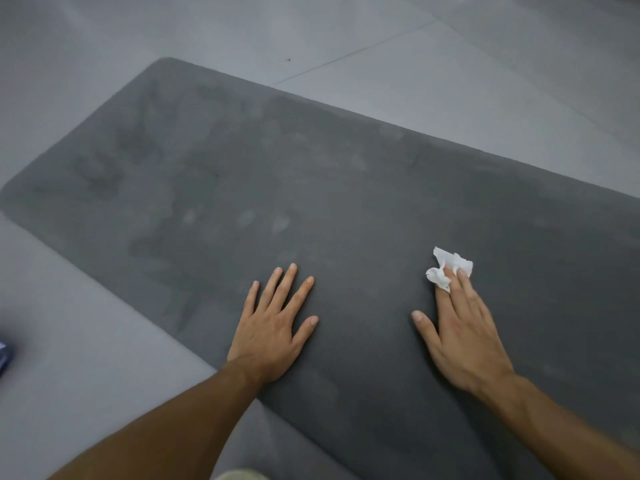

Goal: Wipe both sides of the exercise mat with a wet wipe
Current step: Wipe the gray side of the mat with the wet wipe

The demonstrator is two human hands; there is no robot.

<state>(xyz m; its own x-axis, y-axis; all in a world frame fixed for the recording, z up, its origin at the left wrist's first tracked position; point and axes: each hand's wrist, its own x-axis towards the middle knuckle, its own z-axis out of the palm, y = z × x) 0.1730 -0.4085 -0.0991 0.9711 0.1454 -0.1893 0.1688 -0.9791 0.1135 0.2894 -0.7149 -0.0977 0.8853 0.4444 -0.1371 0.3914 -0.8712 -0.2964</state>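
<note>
A pale rounded shape [239,474] is being cut off by the bottom edge, nearest the camera; what it is cannot be told. Above it, two bare forearms are being extended onto the mat [346,188], which is being shown laid flat on a grey tiled floor [86,368] and running diagonally from upper left to lower right. The left hand [273,327] is being pressed palm-down on the mat near its nearer long edge, with the fingers spread and flat and nothing being grasped. The right hand [460,334] is likewise being laid flat, thumb splayed towards the left hand; its fingertips are being rested on a crumpled white wipe [448,268], which is being pinned against the mat rather than clenched. The wipe is being shown towards the mat's middle, well apart from the left hand. Patchy darker and lighter marks are being displayed across the mat's farther left part. A blurred blue object [5,355] is being clipped by the left edge, on the floor beside the mat.
</note>
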